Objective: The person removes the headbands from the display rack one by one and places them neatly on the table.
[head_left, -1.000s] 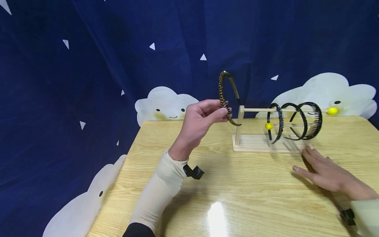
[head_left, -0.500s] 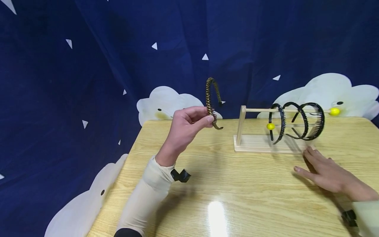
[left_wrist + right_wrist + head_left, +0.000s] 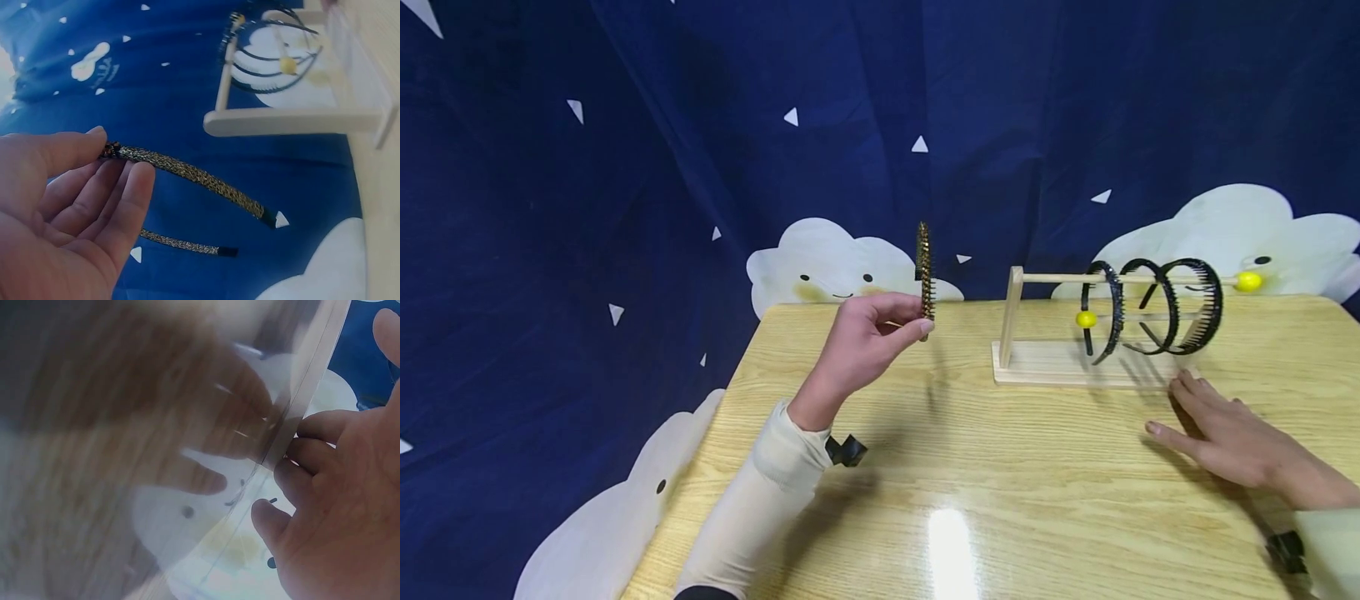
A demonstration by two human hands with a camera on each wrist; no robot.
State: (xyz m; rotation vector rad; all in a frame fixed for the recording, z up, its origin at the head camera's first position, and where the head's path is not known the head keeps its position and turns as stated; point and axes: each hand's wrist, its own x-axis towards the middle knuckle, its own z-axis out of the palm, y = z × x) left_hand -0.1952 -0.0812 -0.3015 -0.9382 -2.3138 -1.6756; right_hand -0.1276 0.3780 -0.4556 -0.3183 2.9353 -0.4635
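Note:
My left hand point(image 3: 863, 343) pinches a gold-brown glittery headband point(image 3: 925, 271) between thumb and fingers, above the table's middle. In the left wrist view the headband point(image 3: 194, 175) shows two glittery arms with black tips, both pointing away from the hand. To the right of it stands a wooden headband stand point(image 3: 1037, 365), with several black toothed headbands hanging on its upper rod, among them a wide one point(image 3: 1210, 312). My right hand point(image 3: 1243, 437) lies with fingers extended at the stand's right front corner; whether it touches the base I cannot tell.
Yellow balls cap the stand's rods, such as the upper one point(image 3: 1248, 282). The light wooden table point(image 3: 1030, 475) ends at a dark blue curtain point(image 3: 850, 108) printed with clouds and white triangles. The stand's left post point(image 3: 1011, 317) rises between the left hand and the hanging headbands.
My left hand has moved left and down, away from the stand's left post, with the glittery headband. The headband has turned nearly edge-on. The right hand has stayed at the stand.

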